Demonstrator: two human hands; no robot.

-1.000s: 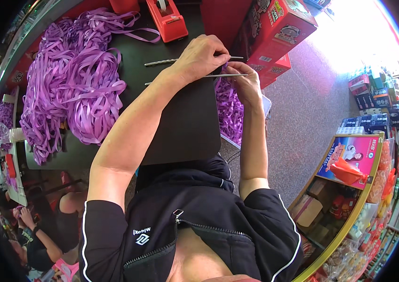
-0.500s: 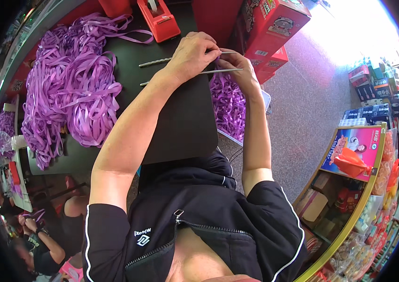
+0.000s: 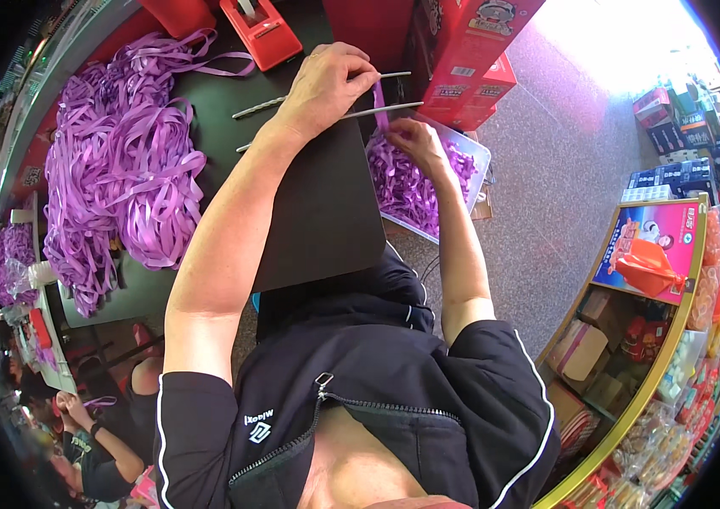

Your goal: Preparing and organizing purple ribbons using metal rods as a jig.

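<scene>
Head Camera Finds Purple Ribbon [image 3: 381,97] Drawn Straight by 2 Rods [image 3: 396,108]

The left hand [image 3: 330,85] pinches the ribbon's upper end between thumb and forefinger, beside the upper rod, while the right hand [image 3: 418,146] appears to pinch the same strip lower down. Their spacing would explain how straight it runs; whether it passes over or under the lower rod cannot be told. Both rods jut past the edge of the desk [image 3: 326,212], a position that seems to leave fingers room on every side. A pale bin [image 3: 485,158] of purple strips [image 3: 415,193] sits below the right hand, probably for easy reach; a larger ribbon pile [image 3: 127,161] lies on the desk at left, apparently set clear of the elbow. Near a red tape dispenser [image 3: 265,41], red cartons [image 3: 466,81] carry printed panels and a white barcode patch. White lettering and an emblem mark the black top [image 3: 385,365]; a pink-and-blue poster [image 3: 674,240] bears further print.
</scene>
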